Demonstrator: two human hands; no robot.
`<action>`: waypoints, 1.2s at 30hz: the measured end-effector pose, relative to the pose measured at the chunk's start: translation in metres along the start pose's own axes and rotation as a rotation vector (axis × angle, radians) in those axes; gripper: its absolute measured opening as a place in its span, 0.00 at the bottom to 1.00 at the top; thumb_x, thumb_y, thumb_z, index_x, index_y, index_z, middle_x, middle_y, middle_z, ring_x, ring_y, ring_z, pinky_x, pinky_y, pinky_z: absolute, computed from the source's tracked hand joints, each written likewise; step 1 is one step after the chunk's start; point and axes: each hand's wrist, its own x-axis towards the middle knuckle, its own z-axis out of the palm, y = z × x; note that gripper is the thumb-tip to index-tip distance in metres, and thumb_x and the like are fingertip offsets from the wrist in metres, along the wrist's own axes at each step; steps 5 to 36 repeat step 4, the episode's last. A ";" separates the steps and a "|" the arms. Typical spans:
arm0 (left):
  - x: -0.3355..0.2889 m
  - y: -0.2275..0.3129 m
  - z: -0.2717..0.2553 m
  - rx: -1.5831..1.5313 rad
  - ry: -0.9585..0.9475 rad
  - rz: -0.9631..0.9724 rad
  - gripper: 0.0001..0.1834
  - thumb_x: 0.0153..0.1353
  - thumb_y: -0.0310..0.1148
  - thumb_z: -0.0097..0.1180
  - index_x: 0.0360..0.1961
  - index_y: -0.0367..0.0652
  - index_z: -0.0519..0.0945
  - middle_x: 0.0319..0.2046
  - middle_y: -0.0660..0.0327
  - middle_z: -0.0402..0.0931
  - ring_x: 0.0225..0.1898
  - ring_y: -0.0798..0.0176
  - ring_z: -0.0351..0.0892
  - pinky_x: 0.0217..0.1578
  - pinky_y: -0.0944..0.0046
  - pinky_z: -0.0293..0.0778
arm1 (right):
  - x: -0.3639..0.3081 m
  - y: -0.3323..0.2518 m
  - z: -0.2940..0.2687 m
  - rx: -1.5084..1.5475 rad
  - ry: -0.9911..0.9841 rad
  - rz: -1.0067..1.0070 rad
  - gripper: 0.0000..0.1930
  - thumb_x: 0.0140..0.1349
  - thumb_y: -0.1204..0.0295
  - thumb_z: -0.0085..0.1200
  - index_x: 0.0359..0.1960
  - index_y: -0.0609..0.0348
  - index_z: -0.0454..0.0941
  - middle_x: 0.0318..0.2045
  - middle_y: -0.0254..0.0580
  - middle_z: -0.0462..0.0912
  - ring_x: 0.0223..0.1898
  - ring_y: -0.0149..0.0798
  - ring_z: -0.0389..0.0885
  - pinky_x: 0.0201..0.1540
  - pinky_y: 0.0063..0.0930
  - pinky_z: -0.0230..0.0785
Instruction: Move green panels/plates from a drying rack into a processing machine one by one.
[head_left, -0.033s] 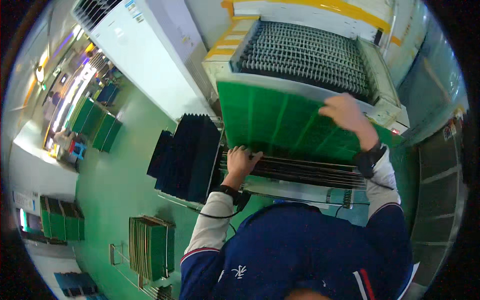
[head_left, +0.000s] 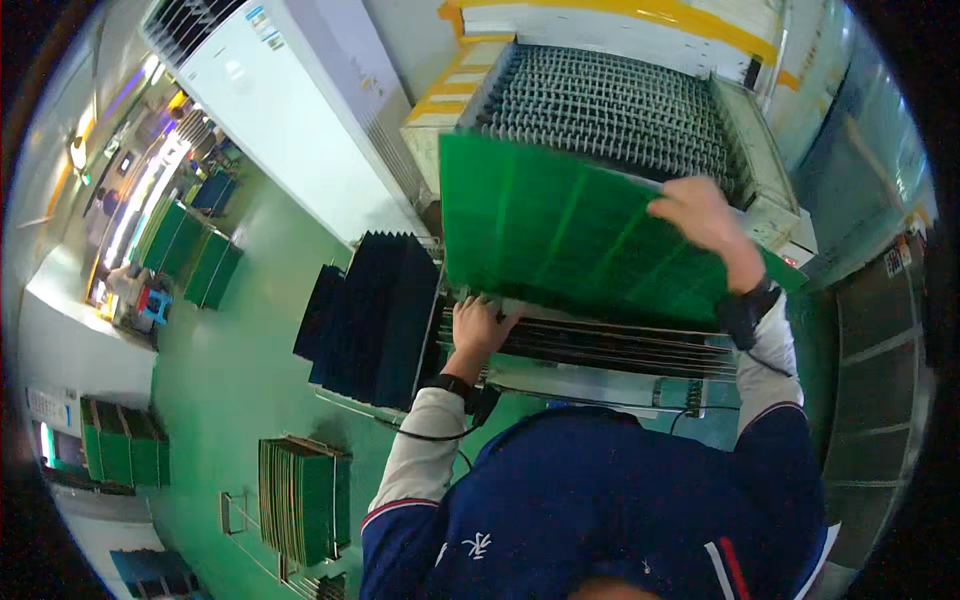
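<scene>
A large green panel point(head_left: 545, 215) with paler stripes stands tilted in front of the roller machine point(head_left: 610, 110), covering part of its front. At its top edge, toward the right, my right hand point(head_left: 703, 222) is closed on the panel, the fingers slightly blurred. Below it lies a stack of thin dark panels point(head_left: 620, 345), seen by their long edges. My left hand point(head_left: 478, 327) rests at the left end of this stack, thumb spread away from the fingers, close to the green panel's lower left corner. What lies under its fingertips is partly hidden.
Left of the stack stands a rack of dark blue panels point(head_left: 375, 315). A tall white cabinet unit point(head_left: 290, 120) rises behind it. A rack of green panels point(head_left: 300, 495) stands on the green floor at lower left. Grey framed panels point(head_left: 880, 370) line the right side.
The green panel has risen, its left side most, and now hides more of the machine's front. My right hand has shifted slightly with it. My left hand has stayed in place.
</scene>
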 end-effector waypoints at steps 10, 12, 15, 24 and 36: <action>0.006 0.004 -0.004 0.017 -0.016 0.007 0.30 0.62 0.65 0.62 0.35 0.45 0.88 0.41 0.55 0.85 0.50 0.49 0.83 0.55 0.47 0.71 | 0.000 0.059 -0.040 0.693 0.115 0.432 0.12 0.71 0.64 0.59 0.31 0.56 0.85 0.34 0.47 0.89 0.35 0.47 0.89 0.37 0.42 0.76; 0.006 0.004 -0.004 0.017 -0.016 0.007 0.30 0.62 0.65 0.62 0.35 0.45 0.88 0.41 0.55 0.85 0.50 0.49 0.83 0.55 0.47 0.71 | 0.000 0.059 -0.040 0.693 0.115 0.432 0.12 0.71 0.64 0.59 0.31 0.56 0.85 0.34 0.47 0.89 0.35 0.47 0.89 0.37 0.42 0.76; 0.006 0.004 -0.004 0.017 -0.016 0.007 0.30 0.62 0.65 0.62 0.35 0.45 0.88 0.41 0.55 0.85 0.50 0.49 0.83 0.55 0.47 0.71 | 0.000 0.059 -0.040 0.693 0.115 0.432 0.12 0.71 0.64 0.59 0.31 0.56 0.85 0.34 0.47 0.89 0.35 0.47 0.89 0.37 0.42 0.76; 0.006 0.004 -0.004 0.017 -0.016 0.007 0.30 0.62 0.65 0.62 0.35 0.45 0.88 0.41 0.55 0.85 0.50 0.49 0.83 0.55 0.47 0.71 | 0.000 0.059 -0.040 0.693 0.115 0.432 0.12 0.71 0.64 0.59 0.31 0.56 0.85 0.34 0.47 0.89 0.35 0.47 0.89 0.37 0.42 0.76; 0.006 0.004 -0.004 0.017 -0.016 0.007 0.30 0.62 0.65 0.62 0.35 0.45 0.88 0.41 0.55 0.85 0.50 0.49 0.83 0.55 0.47 0.71 | 0.000 0.059 -0.040 0.693 0.115 0.432 0.12 0.71 0.64 0.59 0.31 0.56 0.85 0.34 0.47 0.89 0.35 0.47 0.89 0.37 0.42 0.76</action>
